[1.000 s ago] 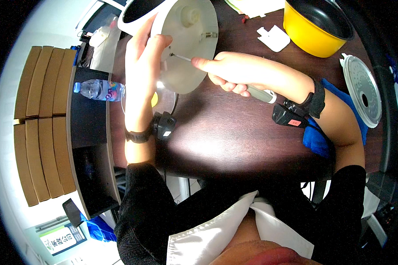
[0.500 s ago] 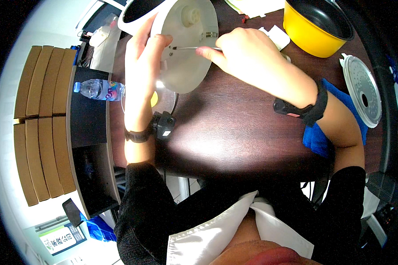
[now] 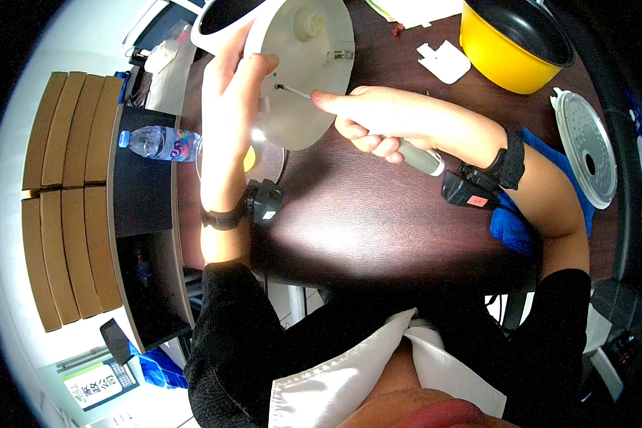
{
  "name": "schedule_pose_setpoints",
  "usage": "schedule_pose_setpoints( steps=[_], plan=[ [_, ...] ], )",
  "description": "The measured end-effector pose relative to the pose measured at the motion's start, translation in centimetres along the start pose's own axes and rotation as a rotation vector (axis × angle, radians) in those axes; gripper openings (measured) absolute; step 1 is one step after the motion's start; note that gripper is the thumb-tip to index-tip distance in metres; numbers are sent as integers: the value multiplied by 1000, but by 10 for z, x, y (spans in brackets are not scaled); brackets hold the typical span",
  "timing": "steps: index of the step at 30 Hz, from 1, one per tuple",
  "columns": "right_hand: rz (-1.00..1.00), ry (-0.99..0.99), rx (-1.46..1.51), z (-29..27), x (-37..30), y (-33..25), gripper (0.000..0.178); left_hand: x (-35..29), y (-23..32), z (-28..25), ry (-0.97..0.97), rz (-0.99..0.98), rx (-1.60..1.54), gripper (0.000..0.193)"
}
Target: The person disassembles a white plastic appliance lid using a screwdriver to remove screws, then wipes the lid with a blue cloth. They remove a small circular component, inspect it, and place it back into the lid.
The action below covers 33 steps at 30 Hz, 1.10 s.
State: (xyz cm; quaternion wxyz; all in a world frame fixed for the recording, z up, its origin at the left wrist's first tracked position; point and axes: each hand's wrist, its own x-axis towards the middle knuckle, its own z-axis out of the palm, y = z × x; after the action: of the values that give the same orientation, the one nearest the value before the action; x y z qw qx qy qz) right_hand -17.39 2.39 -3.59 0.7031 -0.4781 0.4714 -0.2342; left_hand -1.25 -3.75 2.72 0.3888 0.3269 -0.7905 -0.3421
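My left hand point(image 3: 230, 89) grips the side wall of a white plastic appliance housing point(image 3: 299, 118), thumb over its rim. The housing is tipped so its round, pale inner side faces right. A screwdriver point(image 3: 422, 158) with a grey handle is in my right hand point(image 3: 374, 118), fingers wrapped round it. Its thin shaft points left, and the tip meets the housing at a small dark hole near my left thumb. Whether a screw sits under the tip is too small to tell.
Behind on the right stands a yellow pot point(image 3: 510, 60) with a dark inside, beside a small white plastic piece point(image 3: 446, 63). A perforated grey disc point(image 3: 581, 135) rests on a blue cloth point(image 3: 512, 232). A water bottle point(image 3: 160, 144) lies left, near a clear lid point(image 3: 272, 170).
My right hand has turned over and dropped lower, so the screwdriver's handle now shows. The tip has shifted slightly down to a lower spot. My left hand and the housing stay nearly still.
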Motion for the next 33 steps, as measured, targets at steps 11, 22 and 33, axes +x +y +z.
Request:
schedule_pose_setpoints(
  steps=[11,22,33],
  plan=[
    [-615,910,-1242,0,3,11,47,-3,2,3,10,-4,12,47],
    [-345,553,-762,-10,-9,-9,66,-6,4,5,40,34,19,46],
    [-28,71,-103,-1,2,0,64,-7,1,2,41,62,59,45]
  ],
)
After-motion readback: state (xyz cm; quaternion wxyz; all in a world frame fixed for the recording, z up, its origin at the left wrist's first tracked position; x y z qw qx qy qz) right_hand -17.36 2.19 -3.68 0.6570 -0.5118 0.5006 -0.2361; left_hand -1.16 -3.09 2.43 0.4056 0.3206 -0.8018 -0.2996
